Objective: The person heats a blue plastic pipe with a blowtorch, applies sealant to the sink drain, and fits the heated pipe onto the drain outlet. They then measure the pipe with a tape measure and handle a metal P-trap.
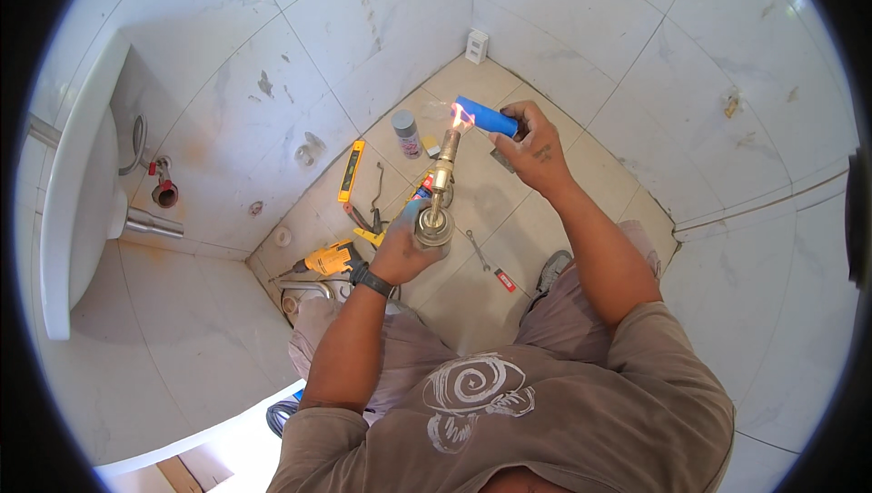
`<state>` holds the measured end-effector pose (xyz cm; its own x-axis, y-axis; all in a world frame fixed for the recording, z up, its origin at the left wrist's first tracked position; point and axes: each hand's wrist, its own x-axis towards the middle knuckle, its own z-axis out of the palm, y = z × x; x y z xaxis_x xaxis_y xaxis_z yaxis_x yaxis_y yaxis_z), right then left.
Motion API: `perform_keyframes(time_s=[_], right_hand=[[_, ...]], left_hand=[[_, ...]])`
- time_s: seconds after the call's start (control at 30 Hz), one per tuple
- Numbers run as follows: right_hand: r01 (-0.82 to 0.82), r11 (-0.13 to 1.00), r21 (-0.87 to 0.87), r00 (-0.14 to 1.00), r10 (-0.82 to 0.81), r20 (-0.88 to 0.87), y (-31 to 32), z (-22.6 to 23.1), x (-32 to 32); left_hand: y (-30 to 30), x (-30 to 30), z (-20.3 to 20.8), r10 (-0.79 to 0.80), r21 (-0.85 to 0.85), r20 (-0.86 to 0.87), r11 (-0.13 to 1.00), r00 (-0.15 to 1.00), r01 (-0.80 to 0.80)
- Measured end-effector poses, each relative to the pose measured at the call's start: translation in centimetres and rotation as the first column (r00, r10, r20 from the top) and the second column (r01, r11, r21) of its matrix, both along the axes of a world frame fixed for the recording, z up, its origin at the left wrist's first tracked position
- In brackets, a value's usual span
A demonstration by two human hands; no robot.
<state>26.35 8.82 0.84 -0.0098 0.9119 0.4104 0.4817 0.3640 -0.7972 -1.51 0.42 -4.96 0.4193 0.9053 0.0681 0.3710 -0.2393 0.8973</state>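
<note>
My left hand is closed around a gas blowtorch, its brass nozzle pointing up and away from me. An orange flame comes off the nozzle's tip and licks the far end of a blue plastic pipe. That pipe is gripped at its near right end by my right hand, fingers wrapped round it. Beyond the torch a grey-capped spray can stands on the floor. A yellow spirit level lies left of the can.
On the tiled floor lie a yellow drill, a wrench and a red-and-white item. A white sink juts from the left wall beside a red valve. A white outlet box sits in the far corner.
</note>
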Motion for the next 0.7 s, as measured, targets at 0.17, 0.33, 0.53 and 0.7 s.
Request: perform_keyframes(time_s=[0.17, 0.33, 0.53, 0.7], right_hand=[[-0.325, 0.843, -0.429, 0.771, -0.026, -0.636, 0.7, 0.1, 0.4], [-0.499, 0.709, -0.499, 0.604, -0.129, -0.786, 1.2, -0.1, 1.3], [-0.223, 0.937, -0.269, 0.848, 0.051, -0.528, 0.7, -0.8, 0.2], [-0.030, 0.997, -0.066, 0.966, 0.012, -0.260, 0.3, -0.8, -0.6]], left_hand=[[0.0, -0.2, 0.1, -0.001, -0.015, -0.001, 1.000, 1.000, 0.001], [0.1, -0.1, -0.1, 0.018, 0.009, 0.024, 1.000, 1.000, -0.018], [0.1, -0.2, -0.1, 0.010, 0.006, 0.001, 1.000, 1.000, -0.010], [0.1, -0.3, -0.4, 0.019, -0.007, -0.009, 1.000, 1.000, -0.019]])
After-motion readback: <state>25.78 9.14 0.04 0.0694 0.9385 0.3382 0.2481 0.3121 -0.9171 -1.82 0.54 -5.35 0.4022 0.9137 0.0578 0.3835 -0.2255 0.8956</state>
